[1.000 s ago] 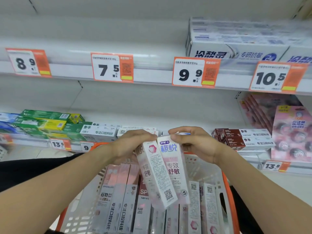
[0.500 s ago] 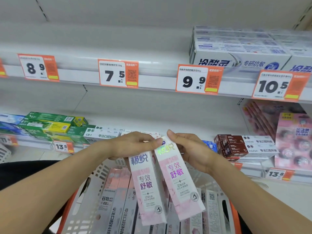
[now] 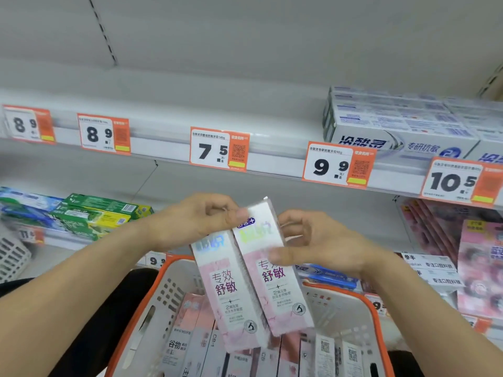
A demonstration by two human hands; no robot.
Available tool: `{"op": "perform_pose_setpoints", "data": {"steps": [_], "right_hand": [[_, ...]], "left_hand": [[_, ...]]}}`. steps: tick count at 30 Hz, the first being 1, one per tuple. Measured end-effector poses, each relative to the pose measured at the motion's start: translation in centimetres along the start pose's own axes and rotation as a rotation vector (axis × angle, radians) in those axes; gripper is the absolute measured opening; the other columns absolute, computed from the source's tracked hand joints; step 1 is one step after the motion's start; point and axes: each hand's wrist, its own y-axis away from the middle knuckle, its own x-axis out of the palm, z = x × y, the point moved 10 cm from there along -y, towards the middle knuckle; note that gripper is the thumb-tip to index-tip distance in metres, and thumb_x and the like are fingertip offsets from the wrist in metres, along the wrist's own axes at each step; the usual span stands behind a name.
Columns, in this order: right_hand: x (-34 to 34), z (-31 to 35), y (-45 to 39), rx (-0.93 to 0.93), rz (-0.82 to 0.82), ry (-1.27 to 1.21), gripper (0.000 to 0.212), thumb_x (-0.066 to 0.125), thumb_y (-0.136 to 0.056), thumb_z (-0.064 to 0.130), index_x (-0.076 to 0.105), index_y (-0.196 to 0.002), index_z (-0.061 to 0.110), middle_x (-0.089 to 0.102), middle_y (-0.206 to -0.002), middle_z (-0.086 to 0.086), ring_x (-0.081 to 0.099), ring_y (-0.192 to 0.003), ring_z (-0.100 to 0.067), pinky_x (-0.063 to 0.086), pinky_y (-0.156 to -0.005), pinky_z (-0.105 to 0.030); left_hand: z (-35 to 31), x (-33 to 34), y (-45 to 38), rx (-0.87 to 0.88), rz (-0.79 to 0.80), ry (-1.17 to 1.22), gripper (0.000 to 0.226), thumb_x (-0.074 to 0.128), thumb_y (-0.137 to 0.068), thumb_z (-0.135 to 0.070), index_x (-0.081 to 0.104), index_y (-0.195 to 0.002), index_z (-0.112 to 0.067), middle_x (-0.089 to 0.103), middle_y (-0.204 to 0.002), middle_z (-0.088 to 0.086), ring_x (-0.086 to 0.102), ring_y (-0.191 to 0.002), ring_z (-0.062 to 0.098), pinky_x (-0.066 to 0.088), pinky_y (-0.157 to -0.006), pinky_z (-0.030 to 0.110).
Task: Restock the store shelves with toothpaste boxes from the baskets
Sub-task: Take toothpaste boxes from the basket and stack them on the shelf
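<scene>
Pink-and-white cardboard makes up the two toothpaste boxes in play. The left box point(image 3: 231, 289) and the right box point(image 3: 272, 268) hang side by side over the basket point(image 3: 367, 300), long edges touching, top ends up and tilted slightly left.

Hand state: the left hand point(image 3: 196, 221) pinches the upper end of the pair, thumb on the front near the top of the right box. The right hand point(image 3: 318, 243) is curled round the right edge of the right box, thumb pressed on its printed face.

Destination: the upper shelf point(image 3: 272, 164) above the 7.5 tag point(image 3: 219, 149) looks unfilled; grey-white boxes point(image 3: 394, 126) occupy its right part.

Failure modes, as judged from this position:
- Slip. Both grips act on the top portion only; the lower ends hang free. The glossy faces may slide against each other, and the left box, held by fewer fingers, could drop into the basket stock.
- Fanning. Uneven pressure may splay the pair before placement.
- Edge strike. During the lift, a leading corner may catch the shelf's front rail or knock a price tag.
- Misplacement. The tags' small print is unreadable, so the correct slot cannot be confirmed.
</scene>
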Motion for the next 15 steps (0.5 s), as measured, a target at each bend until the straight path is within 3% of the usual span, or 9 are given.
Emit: {"op": "perform_pose_setpoints", "data": {"steps": [3,6,8,11,15], "right_hand": [[2.2,-0.2,0.6,0.045,0.277,-0.078,0.047,0.078,-0.082,0.02,0.064,-0.126,0.015,0.066,-0.131,-0.01,0.062,-0.121,-0.029,0.048,-0.104,-0.049],[3.3,0.6,0.5,0.054,0.357,-0.34,0.049,0.077,-0.084,0.028,0.064,-0.13,0.016,0.06,-0.137,-0.013,0.06,-0.121,-0.028,0.048,-0.103,-0.048],[3.5,1.7,-0.1,0.023,0.32,-0.387,0.05,0.078,-0.082,0.038,0.066,-0.128,0.022,0.064,-0.133,-0.009,0.063,-0.116,-0.025,0.05,-0.1,-0.046],[3.3,4.5,-1.1,-0.035,0.146,-0.238,0.047,0.07,-0.08,0.056,0.07,-0.119,0.029,0.072,-0.119,-0.005,0.07,-0.1,-0.022,0.058,-0.087,-0.042],[2.9,11.3,-1.1,-0.142,-0.114,0.056,0.031,0.046,-0.09,0.046,0.071,-0.098,0.031,0.077,-0.083,0.011,0.071,-0.066,-0.009,0.051,-0.058,-0.012]], "left_hand": [[-2.1,-3.0,0.8,0.065,-0.069,0.075,0.06,0.073,-0.06,-0.075,0.074,-0.09,-0.023,0.077,-0.1,0.005,0.072,-0.086,0.016,0.056,-0.074,0.025],[-3.3,-6.3,1.5,0.084,-0.13,0.132,0.073,0.077,-0.053,-0.077,0.073,-0.092,-0.016,0.075,-0.106,0.014,0.072,-0.09,0.025,0.059,-0.075,0.035],[-3.3,-8.1,2.0,0.078,-0.155,0.169,0.078,0.079,-0.054,-0.075,0.072,-0.1,-0.012,0.074,-0.111,0.015,0.072,-0.098,0.031,0.06,-0.081,0.04],[-2.6,-10.0,3.2,0.094,-0.189,0.278,0.079,0.08,-0.058,-0.07,0.074,-0.109,-0.01,0.072,-0.115,0.018,0.071,-0.103,0.036,0.059,-0.087,0.044],[-1.6,-13.4,5.0,0.118,-0.326,0.332,0.074,0.077,-0.056,-0.074,0.078,-0.102,-0.016,0.074,-0.108,0.018,0.073,-0.095,0.034,0.06,-0.081,0.042]]}}
